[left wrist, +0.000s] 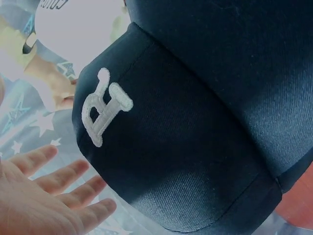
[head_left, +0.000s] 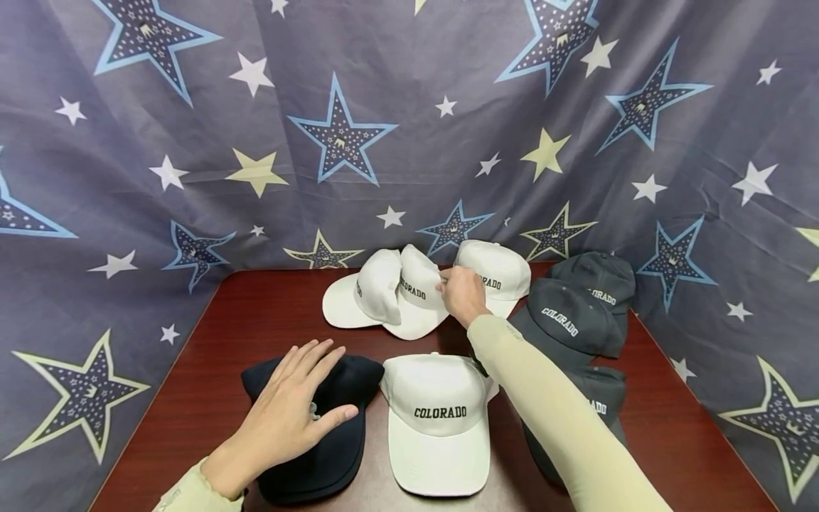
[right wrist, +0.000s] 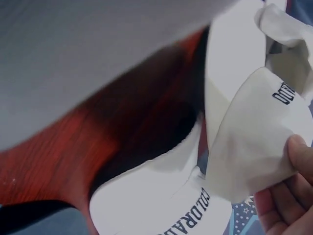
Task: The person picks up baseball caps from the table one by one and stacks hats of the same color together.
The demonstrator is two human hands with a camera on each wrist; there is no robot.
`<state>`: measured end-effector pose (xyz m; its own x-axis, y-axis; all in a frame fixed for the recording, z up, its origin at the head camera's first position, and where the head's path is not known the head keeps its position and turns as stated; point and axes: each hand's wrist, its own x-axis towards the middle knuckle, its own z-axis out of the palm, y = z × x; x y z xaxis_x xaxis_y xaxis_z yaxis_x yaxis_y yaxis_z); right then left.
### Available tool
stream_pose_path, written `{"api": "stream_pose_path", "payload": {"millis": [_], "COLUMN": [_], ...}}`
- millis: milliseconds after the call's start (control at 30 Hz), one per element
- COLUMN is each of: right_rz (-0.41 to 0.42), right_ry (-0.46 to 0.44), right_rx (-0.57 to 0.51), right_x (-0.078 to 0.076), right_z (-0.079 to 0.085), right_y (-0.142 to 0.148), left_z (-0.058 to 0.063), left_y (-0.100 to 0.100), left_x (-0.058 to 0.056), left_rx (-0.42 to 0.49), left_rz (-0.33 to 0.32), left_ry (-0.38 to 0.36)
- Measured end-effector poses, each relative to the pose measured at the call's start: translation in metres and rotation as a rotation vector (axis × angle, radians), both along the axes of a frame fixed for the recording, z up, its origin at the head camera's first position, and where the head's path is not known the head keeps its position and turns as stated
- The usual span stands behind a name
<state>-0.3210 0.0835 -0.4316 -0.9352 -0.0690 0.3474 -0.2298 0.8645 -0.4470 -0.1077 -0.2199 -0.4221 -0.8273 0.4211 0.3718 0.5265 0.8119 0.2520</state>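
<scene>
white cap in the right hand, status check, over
Right hand: pinching white cap by its edge. Left hand: open at the navy cap, contact unclear. Possibly in the way: other white caps close by.

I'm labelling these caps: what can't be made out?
Head: left hand hides most of the emblem on the navy cap.
Head: right hand hides the first letters on the rightmost white cap.
Head: right sleeve hides much of the nearest grey cap.
Right wrist: frame edge cuts off the right hand.
Right wrist: blur leaves the grey upper-left shape unidentifiable.
</scene>
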Motion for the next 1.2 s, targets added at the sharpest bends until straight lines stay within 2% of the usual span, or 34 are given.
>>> {"api": "stream_pose_path", "payload": {"millis": [233,500,700,933,1200], "right_rz": [0.021,0.005,0.031,0.040,0.061], "right_ry": [0.123,0.152,0.194,0.168,0.177], "right_rx": [0.044,0.092,0.039,-0.019,-0.113], "right_x": [0.003,0.013,0.021,0.038,0.059], "right_z": [0.019,0.053,0.067,0.079,0.082], "right_y": [0.006,0.023,0.042,0.060,0.081], "left_z": [0.000,0.001,0.002,0.001,0.002], "left_y": [0.001,0.003,0.005,0.007,0.009], "left_x": [-0.001,-0.001,-0.001,-0.002,-0.002], "left_rx": [-0.003,-0.004,0.001,0.003,0.000], "left_rz": [-0.003,-0.008,-0.014,-0.019,-0.020], "left_ry": [0.010,0.018,0.012,0.021,0.018]}}
